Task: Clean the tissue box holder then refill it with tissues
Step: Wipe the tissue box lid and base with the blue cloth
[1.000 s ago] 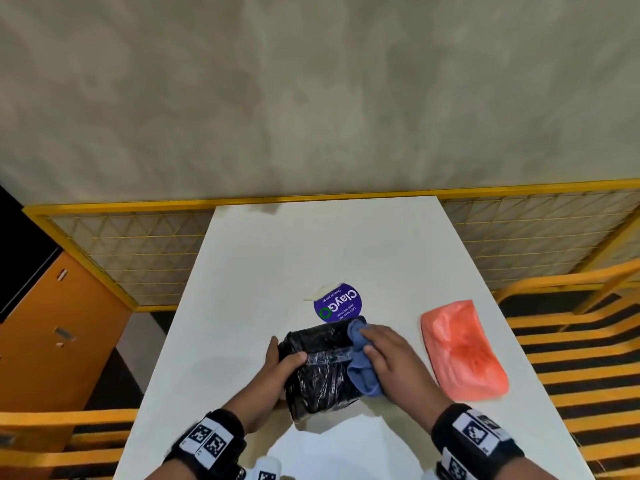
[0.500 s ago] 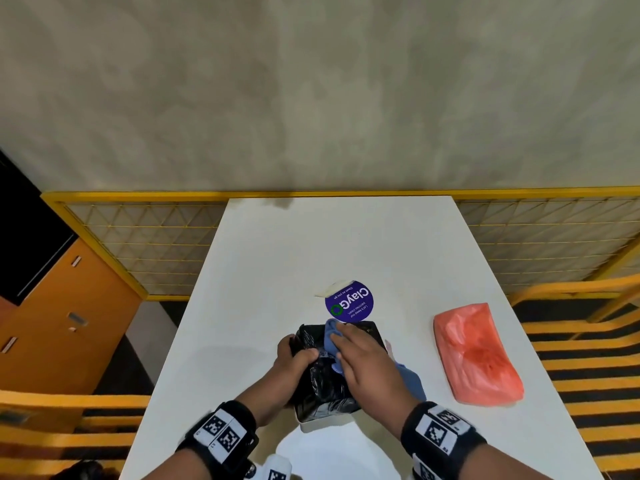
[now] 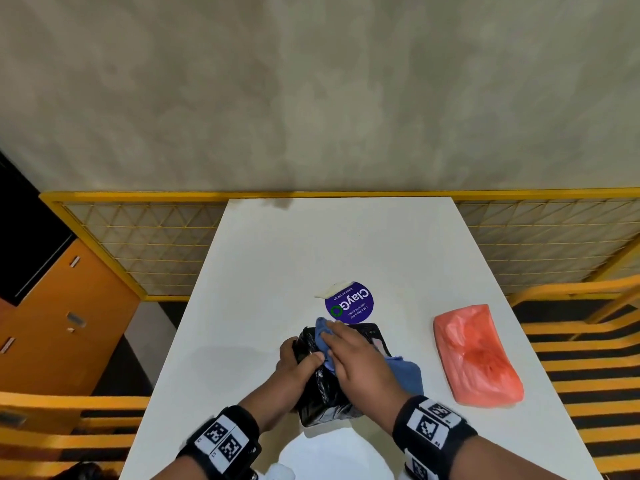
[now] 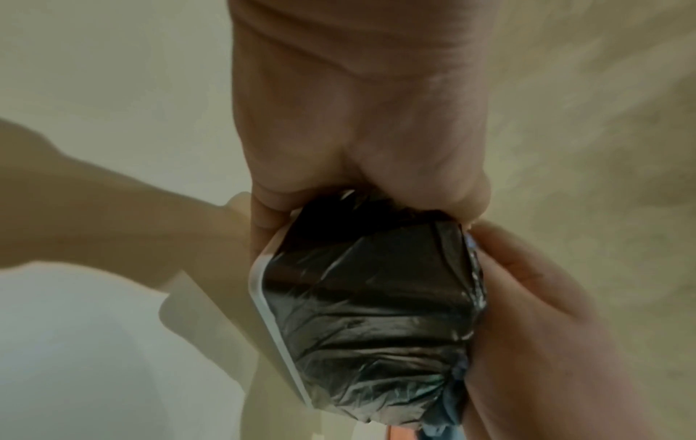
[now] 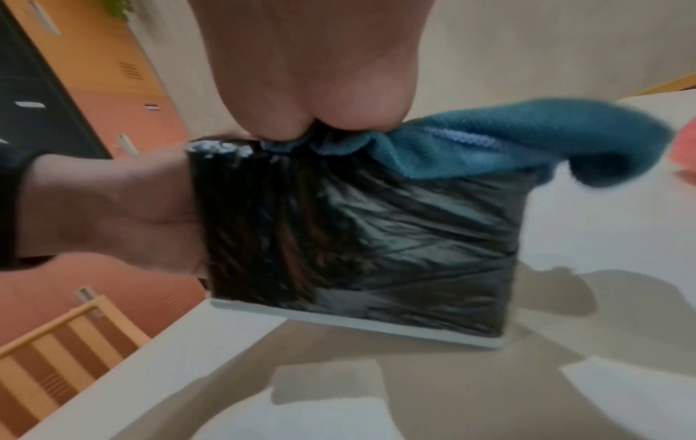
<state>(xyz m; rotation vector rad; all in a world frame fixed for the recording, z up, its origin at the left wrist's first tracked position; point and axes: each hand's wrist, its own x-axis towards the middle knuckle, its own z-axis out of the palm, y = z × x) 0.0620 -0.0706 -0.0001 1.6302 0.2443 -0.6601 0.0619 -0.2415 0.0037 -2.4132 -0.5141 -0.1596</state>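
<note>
White table [image 3: 277, 254] under us: our left hand [image 3: 298, 362] grips the black tissue box holder [image 3: 329, 396], while our right hand [image 3: 356, 358] presses a blue cloth [image 3: 405, 372] flat on its top. We are wiping. Next, probably the pink tissue pack [image 3: 478, 355], right of our hands.

- A white rectangular worktop [image 3: 277, 258] carries everything.
- A round purple sticker [image 3: 349, 302] printed "ClayGo" lies flat near the middle, with a small cream scrap [image 3: 330, 289] at its far left edge.
- A black plastic-wrapped box [image 3: 332, 396] with a white base rim sits at the near edge, just in front of the sticker.
- A salmon-pink plastic packet [image 3: 476, 355] lies to the right, apart from the box.
</note>
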